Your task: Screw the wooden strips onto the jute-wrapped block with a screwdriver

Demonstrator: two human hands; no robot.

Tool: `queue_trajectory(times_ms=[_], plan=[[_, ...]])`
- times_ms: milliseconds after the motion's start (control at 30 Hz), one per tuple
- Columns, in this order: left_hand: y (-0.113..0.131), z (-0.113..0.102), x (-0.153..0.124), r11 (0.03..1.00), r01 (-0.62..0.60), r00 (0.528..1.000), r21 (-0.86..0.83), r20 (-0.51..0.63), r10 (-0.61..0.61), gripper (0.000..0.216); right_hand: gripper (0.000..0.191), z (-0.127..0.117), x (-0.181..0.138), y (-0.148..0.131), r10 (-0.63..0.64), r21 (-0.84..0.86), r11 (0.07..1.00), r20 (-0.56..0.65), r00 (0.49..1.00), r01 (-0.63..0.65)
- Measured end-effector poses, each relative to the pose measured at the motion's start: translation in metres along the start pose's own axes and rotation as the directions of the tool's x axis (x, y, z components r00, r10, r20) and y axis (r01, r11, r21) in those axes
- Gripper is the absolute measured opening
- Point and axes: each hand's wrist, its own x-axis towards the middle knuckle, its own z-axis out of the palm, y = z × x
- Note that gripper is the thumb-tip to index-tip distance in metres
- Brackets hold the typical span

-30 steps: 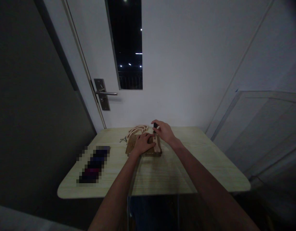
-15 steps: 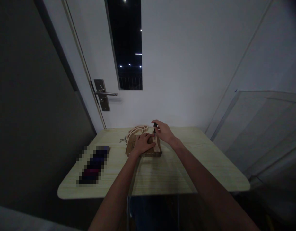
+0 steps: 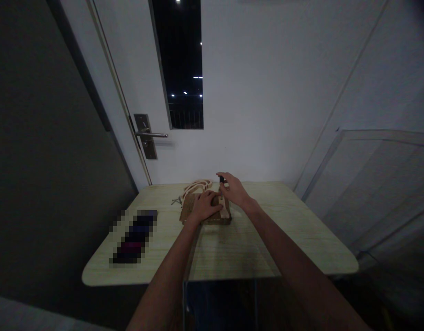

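Observation:
A brown piece of leather-like material [image 3: 188,208] lies on a dark board [image 3: 220,221] near the far side of a pale wooden table [image 3: 232,248]. My left hand [image 3: 204,206] lies flat on it with fingers slightly spread, pressing it down. My right hand [image 3: 233,189] is closed around a small dark-handled tool [image 3: 221,179], held upright with its tip down on the material beside my left fingers.
Pale curved strips [image 3: 197,185] and small metal bits [image 3: 176,200] lie behind the material. A blurred dark object [image 3: 134,236] rests at the table's left. A white door with a metal handle [image 3: 150,134] stands behind; a leaning panel [image 3: 377,184] is at right.
Almost nothing has changed. My right hand with the tool shifts very slightly over the material; my left hand stays pressed in place.

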Motion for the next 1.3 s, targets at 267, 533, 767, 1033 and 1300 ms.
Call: queue_trajectory(times_ms=[267,533,767,1033,1300], plan=[[0.001,0.0,0.0,1.0,0.017,1.0,-0.018,0.005,-0.017,0.046,0.041,-0.001,-0.005,0.006,-0.022,-0.034,0.999,-0.005,1.0,0.021],[0.001,0.0,0.0,0.999,0.003,1.0,-0.041,-0.003,-0.003,0.045,0.025,-0.007,-0.002,0.004,0.03,-0.105,0.994,0.03,0.999,-0.026],[0.002,-0.002,-0.001,1.0,0.013,1.0,-0.013,0.013,-0.013,0.046,0.047,-0.002,-0.004,0.0,0.014,-0.001,1.0,0.023,1.0,-0.014],[0.001,0.0,0.0,1.0,0.01,1.0,0.003,0.009,-0.01,0.045,0.043,-0.008,0.0,-0.008,0.038,-0.1,0.995,0.081,0.996,-0.03],[0.003,-0.002,0.0,1.0,0.021,1.0,0.005,0.022,-0.021,0.045,0.028,-0.005,0.002,-0.006,-0.004,-0.131,0.991,0.07,0.998,0.013]])
